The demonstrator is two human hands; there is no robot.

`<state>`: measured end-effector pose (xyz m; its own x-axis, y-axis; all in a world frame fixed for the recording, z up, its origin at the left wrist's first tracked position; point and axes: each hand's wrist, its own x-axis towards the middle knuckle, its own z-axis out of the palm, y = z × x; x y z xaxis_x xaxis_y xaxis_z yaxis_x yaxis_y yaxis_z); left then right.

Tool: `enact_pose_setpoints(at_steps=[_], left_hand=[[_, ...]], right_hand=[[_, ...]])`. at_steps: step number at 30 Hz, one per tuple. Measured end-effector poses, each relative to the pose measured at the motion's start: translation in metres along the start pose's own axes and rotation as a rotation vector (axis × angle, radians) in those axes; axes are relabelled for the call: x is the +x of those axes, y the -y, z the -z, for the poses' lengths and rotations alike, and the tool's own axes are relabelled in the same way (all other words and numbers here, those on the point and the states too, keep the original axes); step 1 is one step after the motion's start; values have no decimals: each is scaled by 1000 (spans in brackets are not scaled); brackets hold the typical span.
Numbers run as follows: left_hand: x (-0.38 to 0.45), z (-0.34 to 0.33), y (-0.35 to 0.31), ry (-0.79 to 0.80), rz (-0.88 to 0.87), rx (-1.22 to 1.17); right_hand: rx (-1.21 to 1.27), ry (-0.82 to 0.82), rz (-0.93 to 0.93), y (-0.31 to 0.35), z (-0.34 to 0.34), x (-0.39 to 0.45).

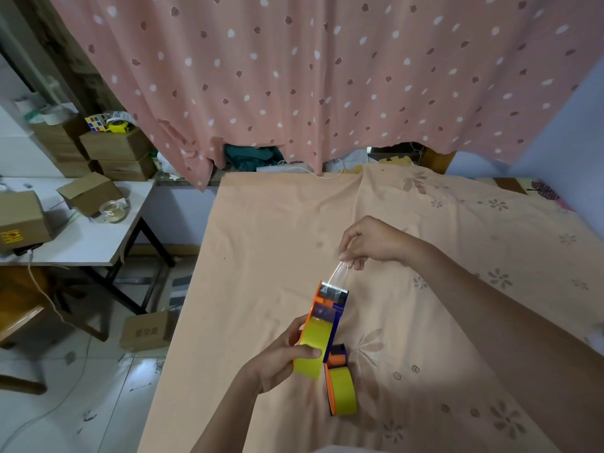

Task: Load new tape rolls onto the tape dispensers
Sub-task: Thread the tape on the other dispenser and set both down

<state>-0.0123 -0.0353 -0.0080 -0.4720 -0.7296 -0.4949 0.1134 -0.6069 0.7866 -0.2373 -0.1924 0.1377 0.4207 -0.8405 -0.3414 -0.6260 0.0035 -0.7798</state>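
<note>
My left hand (281, 358) grips an orange and blue tape dispenser (327, 317) loaded with a yellow tape roll (315, 343), held above the bed. My right hand (369, 241) pinches the clear tape end (340, 273), which is drawn out past the dispenser's cutter at its far tip. A second orange and blue dispenser (338, 384) with its own yellow roll lies on the sheet just below and to the right of the held one.
The peach flowered bed sheet (441, 289) covers the work surface, with a pink dotted curtain (327, 76) behind. At the left stands a white table (88, 243) with cardboard boxes and a glass jar (112, 210). A box (147, 330) sits on the floor.
</note>
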Motion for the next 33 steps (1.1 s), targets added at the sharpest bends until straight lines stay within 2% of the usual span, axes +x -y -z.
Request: enact_pose_setpoints(at_steps=[5, 12, 18, 22, 27, 33], left_hand=[[-3, 3, 2, 32, 12, -13], [-1, 3, 1, 32, 31, 58], [-5, 3, 0, 74, 39, 37], [-8, 3, 1, 137, 68, -4], [-14, 6, 3, 203, 72, -189], [-14, 12, 7, 157, 14, -500]], right_hand=[[127, 45, -178, -18, 4, -3], [195, 92, -244, -20, 4, -4], [415, 105, -413, -21, 3, -3], [392, 82, -490, -23, -1, -3], [284, 88, -367, -25, -6, -4], [605, 65, -177, -35, -22, -11]])
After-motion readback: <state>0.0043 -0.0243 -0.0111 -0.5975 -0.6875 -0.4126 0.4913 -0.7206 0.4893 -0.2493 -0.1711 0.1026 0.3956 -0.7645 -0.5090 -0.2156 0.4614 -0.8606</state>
